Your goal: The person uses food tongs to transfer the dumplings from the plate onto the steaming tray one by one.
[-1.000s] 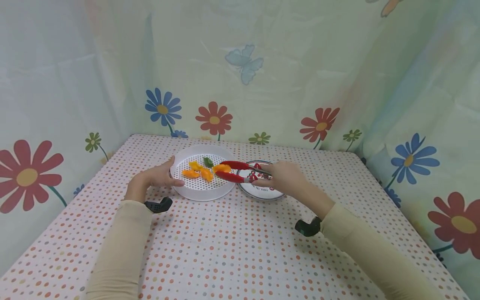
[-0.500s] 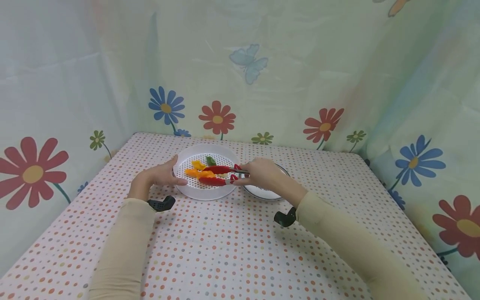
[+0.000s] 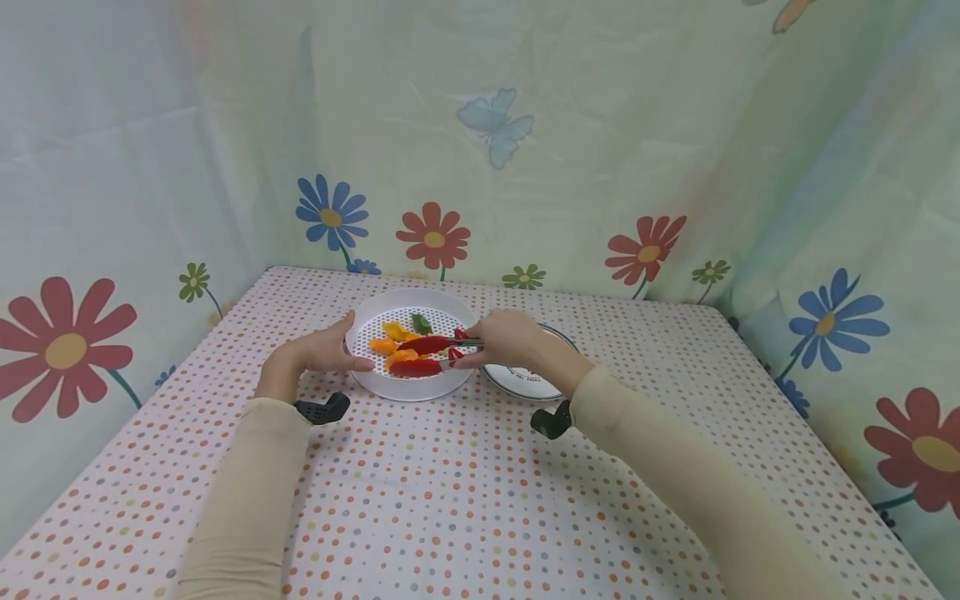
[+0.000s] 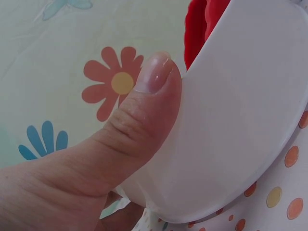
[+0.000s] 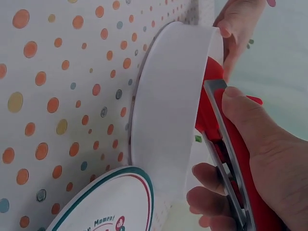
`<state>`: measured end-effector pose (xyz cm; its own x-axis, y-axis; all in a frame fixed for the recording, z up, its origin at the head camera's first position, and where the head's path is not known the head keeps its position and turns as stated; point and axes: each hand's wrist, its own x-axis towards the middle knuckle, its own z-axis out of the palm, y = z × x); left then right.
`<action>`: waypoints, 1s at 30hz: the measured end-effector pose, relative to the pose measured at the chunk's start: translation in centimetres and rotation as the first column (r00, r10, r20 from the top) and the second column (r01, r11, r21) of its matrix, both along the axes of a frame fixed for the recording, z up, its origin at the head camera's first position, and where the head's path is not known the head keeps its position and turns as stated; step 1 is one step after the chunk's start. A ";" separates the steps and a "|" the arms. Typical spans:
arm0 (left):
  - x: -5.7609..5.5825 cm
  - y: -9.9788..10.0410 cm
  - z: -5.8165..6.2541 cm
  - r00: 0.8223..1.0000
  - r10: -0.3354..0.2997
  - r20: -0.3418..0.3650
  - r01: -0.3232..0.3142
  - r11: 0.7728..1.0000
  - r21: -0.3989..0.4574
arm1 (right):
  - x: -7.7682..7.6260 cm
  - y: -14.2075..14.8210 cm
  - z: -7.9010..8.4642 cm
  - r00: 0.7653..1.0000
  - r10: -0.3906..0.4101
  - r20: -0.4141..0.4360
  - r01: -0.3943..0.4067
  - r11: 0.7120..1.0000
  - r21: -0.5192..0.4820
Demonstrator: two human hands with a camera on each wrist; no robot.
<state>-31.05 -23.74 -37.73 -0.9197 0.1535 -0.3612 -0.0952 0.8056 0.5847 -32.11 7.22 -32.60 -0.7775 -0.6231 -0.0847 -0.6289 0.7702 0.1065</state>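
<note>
A round white basket (image 3: 414, 390) with a perforated floor stands on the table, several orange and yellow pieces (image 3: 394, 331) and a green piece (image 3: 422, 323) lying in it. Their kind is unclear. My left hand (image 3: 324, 346) holds the basket's left side; in the left wrist view the thumb (image 4: 144, 103) lies against its wall near the rim. My right hand (image 3: 504, 337) grips red-tipped metal tongs (image 5: 231, 139). Their red ends (image 3: 420, 367) are inside the basket, on either side of an orange piece (image 3: 402, 357). Whether they squeeze it I cannot tell.
Right of the basket, partly under my right hand, is a white plate (image 3: 525, 385) with a dark rim and printed pattern. A dotted cloth (image 3: 420, 492) covers the table. Flower-printed curtains (image 3: 570, 167) enclose the back and sides.
The right hand and tongs have moved left and lower into the basket. An orange piece between the tong ends earlier now lies low among the others. The left hand keeps its place on the basket.
</note>
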 end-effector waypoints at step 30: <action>0.1 -0.1 -0.4 1.000 0.008 -0.018 -0.008 1.000 -0.004 | 0.9 6.5 -0.4 0.970 -0.223 0.094 0.240 0.930 -0.277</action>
